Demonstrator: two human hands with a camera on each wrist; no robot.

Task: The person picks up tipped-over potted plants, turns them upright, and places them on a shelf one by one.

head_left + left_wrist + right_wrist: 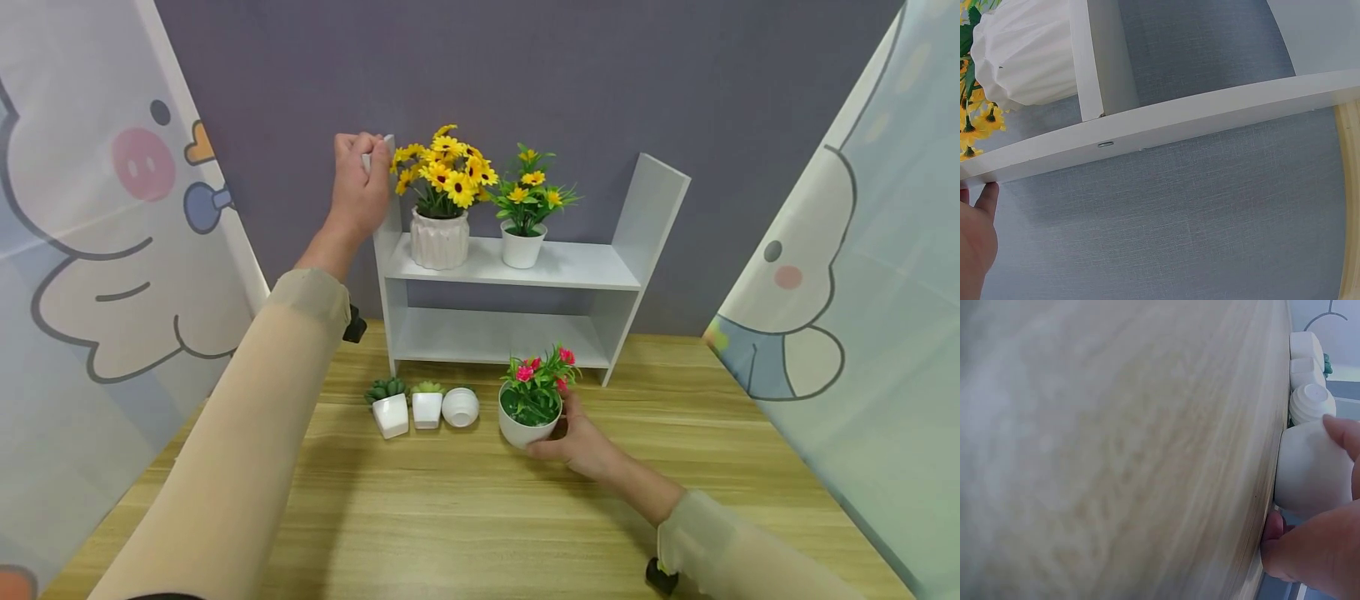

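High on the left, my left hand (362,183) grips the upper end of the white shelf's left side panel (1166,122), its fingers curled over the edge. My right hand (581,442) holds a white round pot (1313,469) from its right side, thumb in front and fingers behind. Pink flowers and green leaves (534,387) fill that pot, which is on the table or just above it; I cannot tell which. On the shelf's upper board (577,262) stand a ribbed white pot of yellow daisies (442,200) and a smaller white pot with yellow flowers (522,242).
Left of the pink-flowered pot, small white succulent pots (391,417), (427,410) and a white round pot (460,407) lie tipped over in a row on the wooden table (420,517). A grey wall (525,75) rises behind the shelf, with cartoon-printed curtains (112,208) at both sides.
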